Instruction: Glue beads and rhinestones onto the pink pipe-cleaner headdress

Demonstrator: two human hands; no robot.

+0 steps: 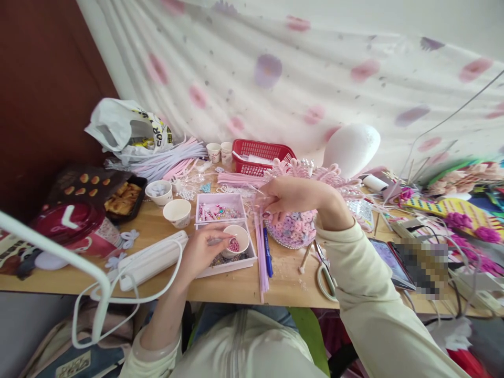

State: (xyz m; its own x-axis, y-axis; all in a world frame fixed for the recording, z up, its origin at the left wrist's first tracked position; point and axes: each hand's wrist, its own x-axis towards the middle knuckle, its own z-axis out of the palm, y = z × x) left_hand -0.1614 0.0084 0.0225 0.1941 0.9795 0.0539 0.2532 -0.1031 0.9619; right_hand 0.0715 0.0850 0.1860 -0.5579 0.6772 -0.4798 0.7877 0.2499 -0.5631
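While the left hand (208,248) curls at the rim of a paper cup (241,235) of pink beads (233,245), in or just over the white tray (230,269), the right hand (284,193) hangs apart, near the flowered disc (295,231); what either grips cannot be told. Handling beads seems the step in hand; another pick calls for a steady cup.
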